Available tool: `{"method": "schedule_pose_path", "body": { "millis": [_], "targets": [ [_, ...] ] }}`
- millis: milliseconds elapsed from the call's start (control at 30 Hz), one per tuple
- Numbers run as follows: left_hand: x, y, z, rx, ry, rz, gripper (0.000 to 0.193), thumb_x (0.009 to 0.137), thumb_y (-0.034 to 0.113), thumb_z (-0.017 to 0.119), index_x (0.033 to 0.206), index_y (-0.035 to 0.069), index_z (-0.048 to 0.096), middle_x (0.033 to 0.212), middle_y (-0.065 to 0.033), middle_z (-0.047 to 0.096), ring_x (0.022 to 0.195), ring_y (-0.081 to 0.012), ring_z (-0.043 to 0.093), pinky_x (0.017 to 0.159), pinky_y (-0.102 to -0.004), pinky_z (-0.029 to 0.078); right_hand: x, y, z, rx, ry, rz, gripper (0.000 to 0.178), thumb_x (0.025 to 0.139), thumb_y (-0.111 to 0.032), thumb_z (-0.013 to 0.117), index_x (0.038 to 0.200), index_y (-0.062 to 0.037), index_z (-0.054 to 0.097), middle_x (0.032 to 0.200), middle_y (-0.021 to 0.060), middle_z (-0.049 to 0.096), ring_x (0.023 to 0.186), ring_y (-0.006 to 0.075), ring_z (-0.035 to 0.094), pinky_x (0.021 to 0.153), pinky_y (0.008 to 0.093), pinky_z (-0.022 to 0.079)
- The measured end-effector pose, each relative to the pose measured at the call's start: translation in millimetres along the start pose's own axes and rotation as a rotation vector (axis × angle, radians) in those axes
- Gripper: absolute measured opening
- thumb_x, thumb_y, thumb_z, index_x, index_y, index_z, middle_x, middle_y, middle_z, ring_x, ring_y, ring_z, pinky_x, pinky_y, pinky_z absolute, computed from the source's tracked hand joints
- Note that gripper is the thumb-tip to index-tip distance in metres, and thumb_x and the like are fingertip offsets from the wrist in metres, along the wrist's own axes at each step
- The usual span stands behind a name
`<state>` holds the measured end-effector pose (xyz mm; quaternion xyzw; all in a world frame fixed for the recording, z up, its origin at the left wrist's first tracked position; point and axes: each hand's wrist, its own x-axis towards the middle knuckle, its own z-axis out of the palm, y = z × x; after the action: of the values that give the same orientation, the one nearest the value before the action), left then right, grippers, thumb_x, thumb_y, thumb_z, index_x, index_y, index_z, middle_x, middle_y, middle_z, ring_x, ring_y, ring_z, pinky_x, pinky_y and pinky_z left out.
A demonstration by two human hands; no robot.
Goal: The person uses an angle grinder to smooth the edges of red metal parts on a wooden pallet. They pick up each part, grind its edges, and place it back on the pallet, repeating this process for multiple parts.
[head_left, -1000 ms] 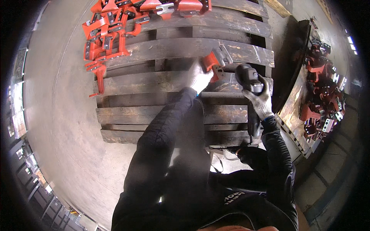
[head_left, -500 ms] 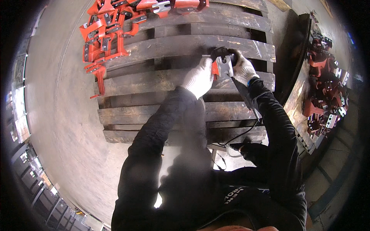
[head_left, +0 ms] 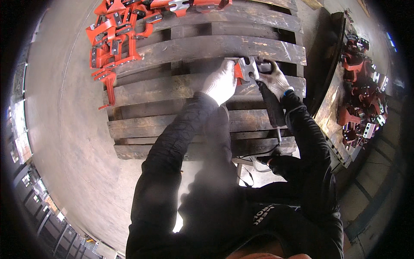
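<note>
In my gloved left hand, closed around its left end, is a red metal bracket with a bare silver notched plate at its right end. My gloved right hand is wrapped around the head of a dark hand-held power tool. The tool's long body slants down toward me, and a cord or hose trails from its lower end. Its head is close against the right side of the silver plate; whether they touch I cannot tell. Both hands are above a wooden pallet.
Red metal brackets lie heaped on the far left of the dark slatted pallet. More dark red and silver parts cover a second wooden surface at the right. Concrete floor stretches along the left.
The tool's head has shifted from the far edge of the silver plate to its right side, and the tool's body now shows more. The bracket has tilted slightly in my left hand.
</note>
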<state>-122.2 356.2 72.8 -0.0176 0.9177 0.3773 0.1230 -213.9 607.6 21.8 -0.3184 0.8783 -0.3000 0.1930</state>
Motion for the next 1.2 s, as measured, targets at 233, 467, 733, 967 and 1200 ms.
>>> {"method": "schedule_pose_path", "body": {
  "millis": [233,467,733,967,1200],
  "targets": [
    [2.7,-32.1,27.7,0.917,0.226,0.541,0.034,0.099,0.015,0.058,0.113,-0.014,0.067,0.112,-0.0246,0.07,0.111,-0.0391,0.062,0.11,-0.0489,0.042,-83.2,-14.8,14.1,-0.114,-0.063,-0.123,0.044,0.09,-0.016,0.069,0.134,-0.019,0.067,0.129,0.0047,0.072,0.118,0.0199,0.067,0.124,0.0484,0.027],
    [8.3,-40.6,29.3,1.101,0.263,0.681,0.027,0.092,0.012,0.063,0.105,-0.011,0.07,0.102,-0.0218,0.072,0.105,-0.0371,0.062,0.107,-0.0492,0.041,-124.3,-25.2,33.0,-0.287,0.119,-0.232,0.057,0.086,-0.014,0.079,0.14,-0.0147,0.061,0.118,0.0078,0.073,0.111,0.022,0.069,0.118,0.0393,0.039],
    [3.9,-36.4,23.9,1.094,0.219,0.648,0.024,0.091,0.012,0.062,0.102,-0.008,0.07,0.095,-0.0196,0.072,0.097,-0.0352,0.062,0.102,-0.0494,0.041,-89.5,-82.5,41.7,0.186,0.109,0.609,0.093,0.073,-0.029,0.093,0.152,-0.0166,0.044,0.131,0.017,0.069,0.118,0.0306,0.069,0.099,0.0392,0.056],
    [7.2,-20.1,6.7,1.236,0.123,0.76,0.023,0.091,0.011,0.061,0.1,-0.008,0.07,0.094,-0.021,0.072,0.097,-0.0363,0.062,0.103,-0.0505,0.042,-98.4,-40.7,61.0,0.166,0.227,0.416,0.092,0.074,-0.03,0.092,0.152,-0.0173,0.043,0.127,0.0167,0.071,0.115,0.0341,0.07,0.097,0.0396,0.057],
    [2.2,-38.4,22.2,1.102,0.322,0.692,0.024,0.089,0.013,0.063,0.099,-0.008,0.07,0.09,-0.0204,0.069,0.097,-0.0369,0.061,0.104,-0.0529,0.042,-81.8,-63.8,30.1,0.152,0.304,0.528,0.091,0.072,-0.03,0.093,0.149,-0.0175,0.045,0.124,0.0166,0.072,0.11,0.0318,0.072,0.096,0.0389,0.057]
  ]
}}
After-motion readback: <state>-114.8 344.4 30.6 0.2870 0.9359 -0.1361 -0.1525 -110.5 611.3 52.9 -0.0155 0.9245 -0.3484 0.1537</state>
